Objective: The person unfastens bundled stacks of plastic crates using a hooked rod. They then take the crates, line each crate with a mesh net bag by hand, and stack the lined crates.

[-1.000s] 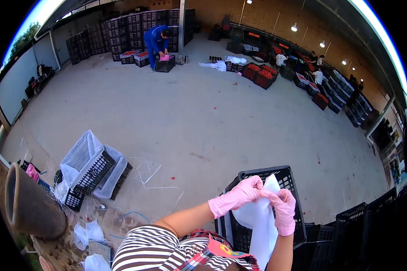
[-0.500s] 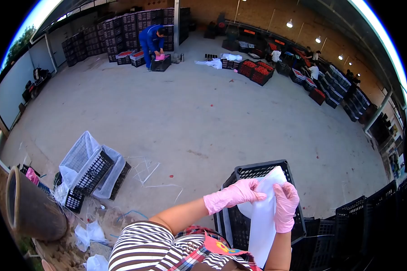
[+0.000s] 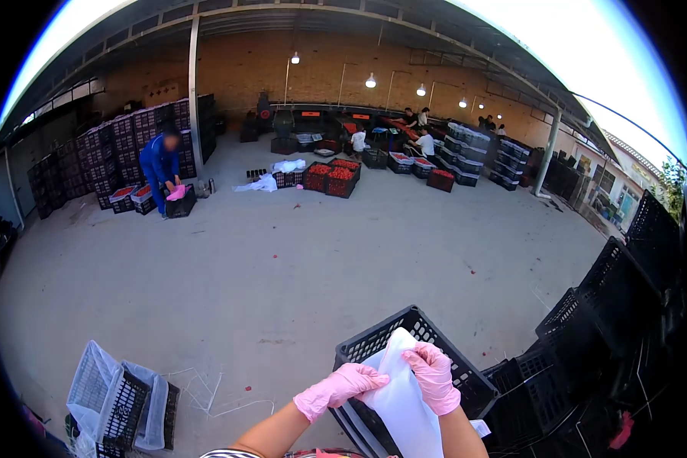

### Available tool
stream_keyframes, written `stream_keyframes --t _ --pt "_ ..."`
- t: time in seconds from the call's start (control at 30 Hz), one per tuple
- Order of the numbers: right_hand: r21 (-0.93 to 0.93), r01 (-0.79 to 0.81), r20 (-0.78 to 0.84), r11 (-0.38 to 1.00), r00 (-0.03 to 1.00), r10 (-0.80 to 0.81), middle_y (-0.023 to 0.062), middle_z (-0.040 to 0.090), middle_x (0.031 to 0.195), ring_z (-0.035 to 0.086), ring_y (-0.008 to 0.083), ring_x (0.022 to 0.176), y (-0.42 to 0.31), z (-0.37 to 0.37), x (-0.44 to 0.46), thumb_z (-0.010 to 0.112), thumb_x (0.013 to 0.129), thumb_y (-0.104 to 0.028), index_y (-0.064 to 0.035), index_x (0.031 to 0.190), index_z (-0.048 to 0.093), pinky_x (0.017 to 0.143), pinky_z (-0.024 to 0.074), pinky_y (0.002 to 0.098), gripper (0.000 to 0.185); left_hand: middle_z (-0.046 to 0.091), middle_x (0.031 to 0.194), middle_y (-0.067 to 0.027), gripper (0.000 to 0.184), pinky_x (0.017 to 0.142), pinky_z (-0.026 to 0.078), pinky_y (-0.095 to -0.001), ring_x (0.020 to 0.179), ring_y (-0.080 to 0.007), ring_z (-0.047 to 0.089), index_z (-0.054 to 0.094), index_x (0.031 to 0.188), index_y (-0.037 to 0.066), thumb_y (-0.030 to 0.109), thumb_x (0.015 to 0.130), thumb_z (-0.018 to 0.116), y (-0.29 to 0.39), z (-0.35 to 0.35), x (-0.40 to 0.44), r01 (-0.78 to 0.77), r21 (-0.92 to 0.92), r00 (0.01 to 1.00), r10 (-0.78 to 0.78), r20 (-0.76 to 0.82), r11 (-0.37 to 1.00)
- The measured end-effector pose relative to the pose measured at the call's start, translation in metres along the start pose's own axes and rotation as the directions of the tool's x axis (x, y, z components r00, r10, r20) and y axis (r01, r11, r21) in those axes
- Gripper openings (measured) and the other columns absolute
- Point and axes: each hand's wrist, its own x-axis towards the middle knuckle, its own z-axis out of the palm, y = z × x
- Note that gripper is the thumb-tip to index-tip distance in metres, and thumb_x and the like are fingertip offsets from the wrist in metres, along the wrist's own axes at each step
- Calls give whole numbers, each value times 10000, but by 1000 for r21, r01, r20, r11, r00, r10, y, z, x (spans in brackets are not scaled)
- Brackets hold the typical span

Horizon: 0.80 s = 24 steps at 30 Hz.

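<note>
Both of my hands wear pink gloves and pinch a white plastic liner bag (image 3: 406, 408) near its upper end. My left hand (image 3: 349, 388) grips the liner's left edge between thumb and fingers. On the other edge, my right hand (image 3: 433, 374) is closed with fingertips bent onto the sheet. The liner hangs down toward my body, partly folded. Below it stands a black plastic crate (image 3: 466, 366) with slotted walls, upright and open at the top. Hands and liner hide part of its inside.
Lined crates (image 3: 122, 404) lie at the lower left beside loose white straps (image 3: 210, 397). Black crates (image 3: 557, 382) are stacked close on my right. Farther off, a person in blue (image 3: 160, 168) bends over a crate. Crates of red produce (image 3: 340, 177) stand at the back.
My view has tilted up and turned right, so the scene sits lower and farther left. Both hands still hold the liner over the crate.
</note>
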Motion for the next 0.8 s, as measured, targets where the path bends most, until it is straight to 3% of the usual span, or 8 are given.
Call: stream_keyframes --t 0.13,0.2,0.27,0.4,0.57,0.6,0.67,0.8 --pt "132 -61 -22 989 998 64 -20 570 909 506 34 788 -25 15 6 668 852 -76 7 1068 573 679 422 176 250 600 741 18 210 630 471 -270 715 -101 576 604 754 103 242 783 759 1 -10 15 -188 -105 982 185 -37 977" --pt "-103 155 -204 983 964 -173 5 547 945 515 58 788 -8 10 3 707 828 -132 6 1128 534 692 447 193 374 586 720 13 224 589 442 -248 676 -101 555 564 708 111 170 768 771 6 -7 9 -358 -373 928 284 -240 856" --pt "-339 49 -192 940 974 -119 23 565 944 538 82 783 -17 15 -13 769 767 -178 13 1134 532 717 477 226 476 583 708 7 246 560 422 -236 644 -97 536 538 684 113 119 755 774 2 -8 19 -392 -417 909 276 -312 820" --pt "-92 -149 196 985 967 165 36 652 924 581 75 840 -1 36 -22 668 858 -110 21 1029 610 782 467 229 223 576 688 21 258 524 395 -227 603 -71 505 530 666 130 101 739 776 -11 -5 26 -443 -450 897 370 -243 776" --pt "106 -124 -9 987 992 126 -1 626 823 556 70 732 -18 24 -20 606 888 -76 -19 945 613 681 448 215 81 600 690 33 182 585 444 -238 630 -56 534 586 661 107 78 787 713 -10 -20 31 -433 -362 899 425 -105 825" --pt "143 -35 -76 989 996 47 2 618 827 553 71 740 -16 17 -14 593 893 -73 -25 923 595 677 446 214 56 556 650 31 233 456 347 -202 540 -48 463 544 691 113 112 752 768 -8 -20 36 -535 -379 842 514 -166 755" --pt "106 38 -180 994 983 -18 41 606 839 591 105 764 -31 1 2 518 945 -148 -44 948 514 686 473 224 104 522 648 46 304 473 376 -207 563 -51 470 488 671 129 45 737 772 23 -25 13 -514 -372 858 461 -226 773" --pt "556 98 -296 826 951 86 67 564 923 580 161 842 -49 -77 61 454 964 -118 -29 932 481 806 510 321 99 467 690 74 307 569 383 -190 624 -38 405 482 707 113 61 725 784 28 -77 23 -559 60 707 513 -488 827"
